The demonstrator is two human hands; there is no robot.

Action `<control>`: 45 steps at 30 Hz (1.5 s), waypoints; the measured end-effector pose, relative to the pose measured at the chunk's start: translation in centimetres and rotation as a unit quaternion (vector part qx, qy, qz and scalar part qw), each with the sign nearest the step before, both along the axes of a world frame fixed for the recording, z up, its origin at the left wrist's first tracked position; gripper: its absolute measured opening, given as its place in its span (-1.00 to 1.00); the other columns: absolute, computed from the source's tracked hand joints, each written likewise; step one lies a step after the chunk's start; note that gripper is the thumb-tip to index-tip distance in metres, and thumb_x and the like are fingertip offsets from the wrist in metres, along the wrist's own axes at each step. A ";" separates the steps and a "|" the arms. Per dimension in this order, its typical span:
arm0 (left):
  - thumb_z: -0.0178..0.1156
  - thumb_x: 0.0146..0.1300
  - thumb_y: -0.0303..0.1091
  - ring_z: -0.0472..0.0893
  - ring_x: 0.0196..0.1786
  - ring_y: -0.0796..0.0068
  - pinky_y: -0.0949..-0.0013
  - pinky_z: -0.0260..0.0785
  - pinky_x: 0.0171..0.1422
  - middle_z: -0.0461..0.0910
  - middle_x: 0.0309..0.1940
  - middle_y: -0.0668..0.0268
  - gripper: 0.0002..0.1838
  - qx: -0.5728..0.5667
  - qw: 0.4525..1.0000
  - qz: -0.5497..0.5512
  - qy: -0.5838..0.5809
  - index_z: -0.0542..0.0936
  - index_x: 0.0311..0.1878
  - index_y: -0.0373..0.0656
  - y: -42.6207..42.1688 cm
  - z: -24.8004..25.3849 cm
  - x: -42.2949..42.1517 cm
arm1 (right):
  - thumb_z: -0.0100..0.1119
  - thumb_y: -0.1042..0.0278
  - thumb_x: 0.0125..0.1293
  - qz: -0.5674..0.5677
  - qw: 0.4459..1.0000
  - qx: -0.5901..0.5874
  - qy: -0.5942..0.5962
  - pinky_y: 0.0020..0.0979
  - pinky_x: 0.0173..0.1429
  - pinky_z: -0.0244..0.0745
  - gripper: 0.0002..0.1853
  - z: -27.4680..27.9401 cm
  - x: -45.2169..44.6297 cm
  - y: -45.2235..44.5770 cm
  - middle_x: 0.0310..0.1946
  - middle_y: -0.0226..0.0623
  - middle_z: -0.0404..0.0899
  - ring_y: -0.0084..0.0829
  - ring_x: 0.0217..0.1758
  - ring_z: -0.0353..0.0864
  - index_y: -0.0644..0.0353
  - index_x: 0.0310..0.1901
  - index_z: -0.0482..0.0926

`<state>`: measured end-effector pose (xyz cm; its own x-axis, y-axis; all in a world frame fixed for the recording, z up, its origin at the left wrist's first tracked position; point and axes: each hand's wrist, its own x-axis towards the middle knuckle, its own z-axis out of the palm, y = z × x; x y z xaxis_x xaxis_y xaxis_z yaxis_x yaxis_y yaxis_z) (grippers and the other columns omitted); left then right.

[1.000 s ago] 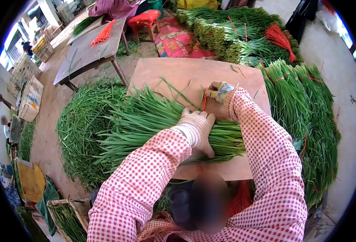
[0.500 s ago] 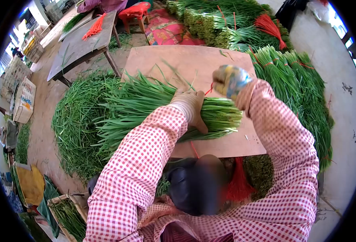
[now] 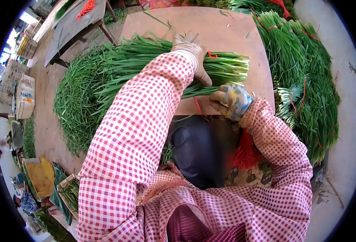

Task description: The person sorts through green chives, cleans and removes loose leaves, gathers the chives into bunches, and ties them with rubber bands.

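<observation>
A bunch of long green leafy stems [image 3: 222, 68], which look like garlic chives, lies across the brown board with its pale cut ends to the right. Over its middle, my left hand [image 3: 190, 52] in a pale glove presses down, thumb on the near side and fingers on the far side. A red tie [image 3: 212, 55] shows on the bunch just right of that hand. Below the cut ends, at the board's near edge, is my right hand [image 3: 232, 101] in a blue-and-yellow patterned glove, its fingers curled. A red strand [image 3: 199, 107] hangs left of its fingertips; contact is unclear.
Loose greens [image 3: 79, 101] are heaped left of the board [image 3: 166, 20]. Tied bunches [image 3: 307, 80] are stacked on the right. Red ties [image 3: 246, 151] hang below the near edge. A dark table [image 3: 79, 30] stands at the back left, white crates [image 3: 26, 97] at far left.
My right hand has moved from above the board, where it held a red strand, down to the near edge. My left hand stays on the bunch. The view has tilted downward.
</observation>
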<state>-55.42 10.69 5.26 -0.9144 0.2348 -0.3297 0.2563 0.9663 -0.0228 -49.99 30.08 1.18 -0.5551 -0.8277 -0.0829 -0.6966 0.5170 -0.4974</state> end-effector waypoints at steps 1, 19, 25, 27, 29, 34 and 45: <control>0.51 -0.48 0.35 0.24 0.42 0.13 -0.09 -0.04 0.47 0.31 0.31 0.06 0.19 0.019 0.999 -0.016 0.047 0.38 0.29 -0.15 -0.2 -0.5 -0.1 | 0.35 0.31 0.06 0.021 1.000 -0.005 -0.005 -0.13 0.03 0.48 -0.56 -1.9 0.1 0.6 -0.16 -0.11 0.54 -0.03 -0.07 0.54 0.09 0.03 0.57; 0.55 -0.44 0.20 0.57 0.10 0.04 0.14 0.40 0.18 0.61 -0.01 0.01 0.06 0.154 0.988 0.019 -0.011 0.40 0.18 -0.19 -1.1 -1.6 -0.3 | 0.33 0.45 0.07 -0.012 0.981 -0.183 0.060 -0.18 -0.13 0.47 -0.79 -5.6 3.9 0.9 -0.24 -0.24 0.53 -0.13 -0.16 0.54 0.11 -0.21 0.62; 0.52 -0.41 0.22 0.55 0.14 0.10 0.09 0.28 0.23 0.59 0.02 0.07 0.04 0.149 0.988 0.020 -0.014 0.40 0.17 -0.20 -1.0 -1.2 0.1 | 0.30 0.40 0.15 -0.051 0.960 -0.266 -0.068 -0.24 -0.11 0.50 -0.87 -4.2 5.6 1.8 -0.25 -0.25 0.58 -0.19 -0.16 0.56 0.09 -0.23 0.64; 0.51 -0.41 0.23 0.54 0.16 0.11 0.06 0.28 0.22 0.58 0.03 0.07 0.05 0.140 0.990 0.020 -0.025 0.39 0.17 -0.19 -1.0 -1.1 0.1 | 0.22 0.36 0.31 -0.059 0.924 -0.366 -0.095 -0.38 -0.11 0.47 -0.87 -1.8 4.7 0.7 -0.28 -0.26 0.57 -0.35 -0.17 0.56 0.16 -0.15 0.58; 0.50 -0.40 0.25 0.53 0.16 0.12 0.05 0.27 0.23 0.58 0.03 0.07 0.05 0.149 0.988 0.021 -0.020 0.39 0.17 -0.20 -1.0 -1.2 0.1 | 0.20 0.32 0.34 -0.126 0.878 -0.411 -0.209 -0.41 -0.12 0.46 -0.84 -0.7 3.5 -0.3 -0.29 -0.28 0.57 -0.40 -0.18 0.56 0.19 -0.14 0.56; 0.47 -0.39 0.26 0.53 0.15 0.12 0.02 0.26 0.23 0.56 0.03 0.09 0.07 0.155 0.987 0.025 -0.024 0.34 0.22 -0.12 -1.2 -1.1 0.4 | 0.17 0.31 0.37 -0.317 0.799 -0.424 -0.285 -0.55 -0.29 0.47 -0.82 1.7 -0.2 -2.8 -0.37 -0.39 0.56 -0.61 -0.40 0.54 0.25 -0.20 0.49; 0.51 -0.36 0.20 0.51 0.22 0.22 -0.07 0.06 0.40 0.57 0.09 0.17 0.07 0.198 0.979 0.022 -0.039 0.31 0.26 -0.11 -1.9 -0.8 1.0 | 0.17 0.58 0.17 -0.285 0.941 -0.026 -0.178 -0.49 -0.49 0.45 -0.16 7.5 -3.7 -4.0 -0.48 -0.36 0.44 -0.53 -0.55 0.53 0.26 0.46 -0.03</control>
<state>-54.47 8.83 4.49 -0.9020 0.3194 -0.2906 0.1997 0.9053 0.3750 -53.73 26.12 8.65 -0.8548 -0.4113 -0.3164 -0.0967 0.7253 -0.6817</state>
